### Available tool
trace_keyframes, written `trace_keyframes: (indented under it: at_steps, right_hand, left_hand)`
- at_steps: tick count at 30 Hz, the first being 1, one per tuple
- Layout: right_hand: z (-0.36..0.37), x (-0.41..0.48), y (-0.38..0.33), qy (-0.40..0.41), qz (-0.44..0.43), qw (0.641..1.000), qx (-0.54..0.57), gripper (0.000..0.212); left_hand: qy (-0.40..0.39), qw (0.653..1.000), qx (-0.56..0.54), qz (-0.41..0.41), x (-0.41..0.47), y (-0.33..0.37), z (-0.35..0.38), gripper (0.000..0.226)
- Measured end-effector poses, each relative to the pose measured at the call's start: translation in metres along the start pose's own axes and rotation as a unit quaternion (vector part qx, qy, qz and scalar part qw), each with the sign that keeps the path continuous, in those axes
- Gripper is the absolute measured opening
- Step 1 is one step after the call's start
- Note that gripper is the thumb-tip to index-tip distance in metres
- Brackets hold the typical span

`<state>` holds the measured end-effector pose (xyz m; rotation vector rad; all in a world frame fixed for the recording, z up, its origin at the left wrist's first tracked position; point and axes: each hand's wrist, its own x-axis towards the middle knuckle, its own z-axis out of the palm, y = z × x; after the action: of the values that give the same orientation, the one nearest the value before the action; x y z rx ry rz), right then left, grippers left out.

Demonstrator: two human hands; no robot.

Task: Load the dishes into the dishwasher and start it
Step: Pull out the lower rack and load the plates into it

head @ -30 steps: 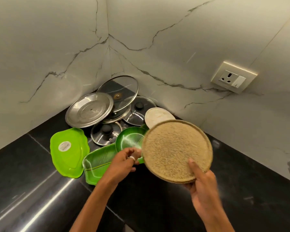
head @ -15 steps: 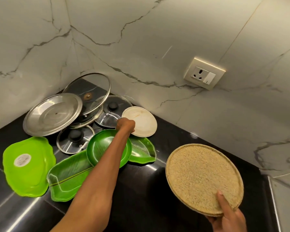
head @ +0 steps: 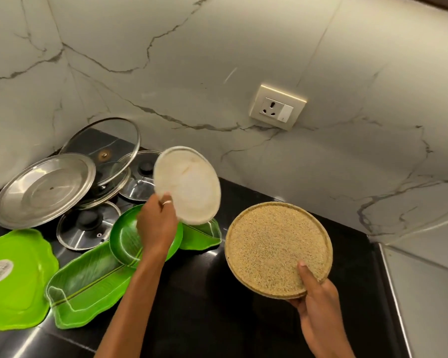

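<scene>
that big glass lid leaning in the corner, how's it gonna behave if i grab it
The glass lid is propped tilted on the other lids, so it will likely slide or clatter when disturbed. Its smooth glass and thin metal rim look slippery for a bare grip. Being glass, it is probably heavyish and breakable against the black counter.

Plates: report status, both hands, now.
Left hand gripping white plate, lifted off counter. Right hand holding tan plate. Green dishes and lids remain; dishwasher not in view.
</scene>
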<state>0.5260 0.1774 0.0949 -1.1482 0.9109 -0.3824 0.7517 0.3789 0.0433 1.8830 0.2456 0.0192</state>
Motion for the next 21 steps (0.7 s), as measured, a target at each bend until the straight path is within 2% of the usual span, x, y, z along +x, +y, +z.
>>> trace_keyframes:
  at_steps: [2,7,10,14,21]
  right_hand:
    - [0.004,-0.004,0.002,-0.012,-0.004,1.000,-0.001,0.021]
    - [0.013,-0.017,0.014,-0.031,-0.016,0.999,-0.017,0.030]
    - [0.018,-0.031,0.020,-0.039,-0.015,0.998,-0.036,0.025]
    - [0.015,-0.049,0.030,-0.038,-0.022,0.997,-0.068,0.021]
    - [-0.011,-0.081,0.049,0.006,-0.028,0.997,-0.066,0.020]
  left_hand:
    - [0.018,0.999,-0.034,0.016,-0.040,-0.004,-0.031,0.029]
    - [0.018,0.999,-0.024,0.036,-0.099,-0.013,-0.080,0.030]
    - [-0.001,0.999,-0.046,0.016,-0.108,-0.022,-0.089,0.026]
    - [-0.012,0.998,-0.042,0.036,-0.115,-0.028,-0.097,0.023]
    - [-0.066,0.996,-0.052,0.034,-0.141,-0.037,-0.104,0.027]
